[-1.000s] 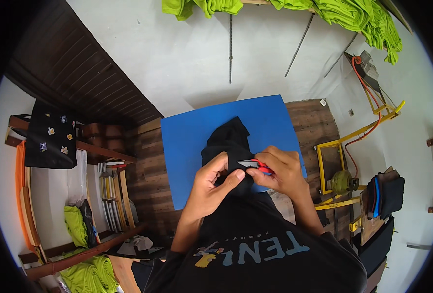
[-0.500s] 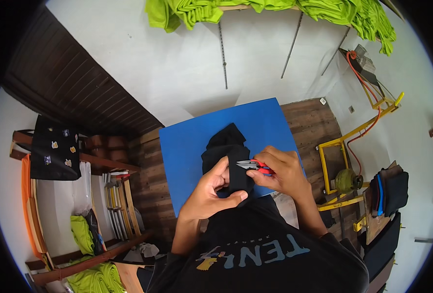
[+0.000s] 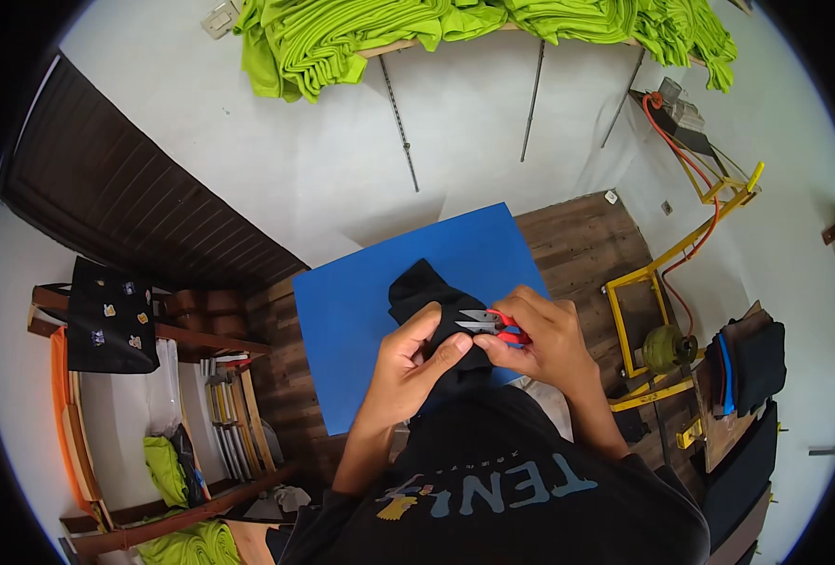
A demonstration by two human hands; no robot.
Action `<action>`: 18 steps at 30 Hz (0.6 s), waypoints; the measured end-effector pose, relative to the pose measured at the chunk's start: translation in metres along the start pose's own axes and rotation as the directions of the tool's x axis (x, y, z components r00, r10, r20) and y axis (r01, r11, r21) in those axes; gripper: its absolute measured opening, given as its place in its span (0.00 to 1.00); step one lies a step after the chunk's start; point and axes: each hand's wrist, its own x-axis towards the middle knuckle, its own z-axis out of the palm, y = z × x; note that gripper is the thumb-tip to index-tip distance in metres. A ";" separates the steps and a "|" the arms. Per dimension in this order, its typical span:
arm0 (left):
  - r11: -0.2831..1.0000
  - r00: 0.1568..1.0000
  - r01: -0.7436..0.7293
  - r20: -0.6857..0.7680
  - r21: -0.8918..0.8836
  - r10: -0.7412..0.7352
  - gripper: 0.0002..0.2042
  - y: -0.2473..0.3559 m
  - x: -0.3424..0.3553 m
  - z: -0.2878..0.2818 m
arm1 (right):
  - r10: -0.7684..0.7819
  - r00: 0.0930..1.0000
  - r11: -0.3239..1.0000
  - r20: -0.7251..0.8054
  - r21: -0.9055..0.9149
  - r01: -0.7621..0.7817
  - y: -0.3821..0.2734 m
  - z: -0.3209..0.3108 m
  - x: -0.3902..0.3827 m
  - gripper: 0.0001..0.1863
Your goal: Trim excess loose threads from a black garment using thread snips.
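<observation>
My left hand (image 3: 407, 369) pinches black cloth (image 3: 414, 288) between thumb and fingers, the thumb tip just below the blade tips of small red-handled snips (image 3: 483, 318). My right hand (image 3: 548, 347) grips the snips, blades pointing left over the cloth, and its thumb lies close to my left thumb. The cloth lies over a blue table top (image 3: 342, 330), partly hidden by my hands and black shirt front. Whether a blade is in the fabric I cannot tell.
Lime green garments (image 3: 333, 47) hang over a high shelf. A yellow metal frame (image 3: 615, 320) with a red hose and folded dark fabrics (image 3: 756, 363) stand right. A wooden rack (image 3: 168, 330) with a black printed cloth (image 3: 107, 315) is left, below a dark door (image 3: 126, 179).
The view has shifted, so the table sits lower and left. My left thumb dropped along the cloth half a second ago and is now back up by the blades. The snips stay in my right hand.
</observation>
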 end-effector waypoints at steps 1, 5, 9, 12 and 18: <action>1.000 1.000 -0.018 0.008 0.008 0.018 0.07 0.002 0.001 0.003 | -0.004 1.000 1.000 0.001 0.006 0.004 0.004 -0.003 0.000 0.14; 0.996 0.998 0.054 0.032 -0.065 -0.052 0.11 0.011 0.001 0.016 | -0.029 0.997 0.998 0.073 0.051 0.025 0.023 -0.010 -0.001 0.13; 0.985 0.995 0.097 0.025 -0.140 -0.095 0.18 0.005 -0.001 0.027 | -0.053 0.988 0.990 0.148 0.140 0.032 0.036 -0.010 -0.001 0.13; 0.982 0.996 0.090 0.008 -0.168 -0.090 0.21 -0.001 -0.008 0.028 | -0.061 0.987 0.981 0.151 0.190 0.032 0.043 -0.004 -0.003 0.13; 0.966 0.987 0.076 -0.116 -0.249 -0.108 0.19 -0.015 -0.010 0.036 | -0.148 0.979 0.980 0.139 0.152 0.127 0.048 0.003 -0.008 0.13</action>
